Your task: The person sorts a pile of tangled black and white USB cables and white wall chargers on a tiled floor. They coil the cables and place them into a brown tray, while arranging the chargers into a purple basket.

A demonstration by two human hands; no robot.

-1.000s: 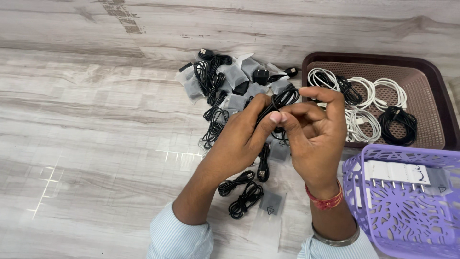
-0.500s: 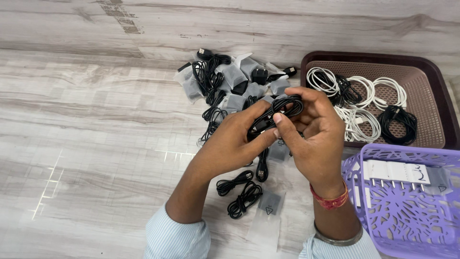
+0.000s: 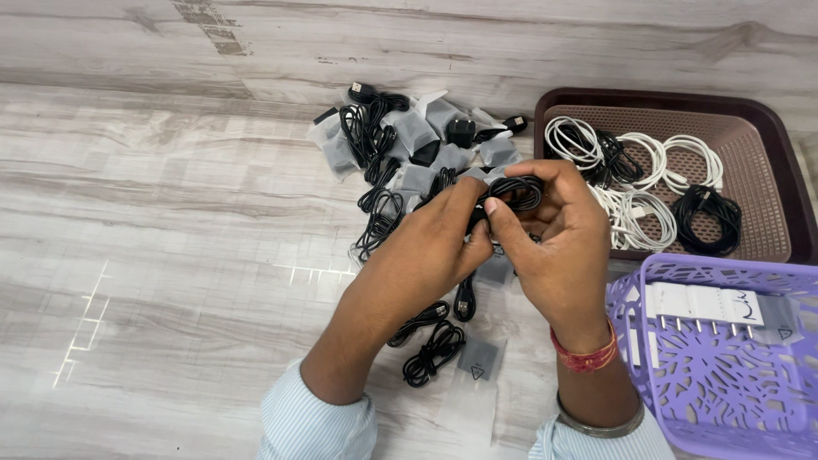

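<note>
Cable (image 3: pixel 511 192), black, coiled tight between both hands.

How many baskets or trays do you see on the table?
2: a brown tray at the far right, holding coiled cables, and a purple basket in front of it, holding white chargers.

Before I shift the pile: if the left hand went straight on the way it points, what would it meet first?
Probably the coiled black cable that the left hand and right hand hold together; beyond it, seemingly, the brown tray. Depth is unclear.
</note>
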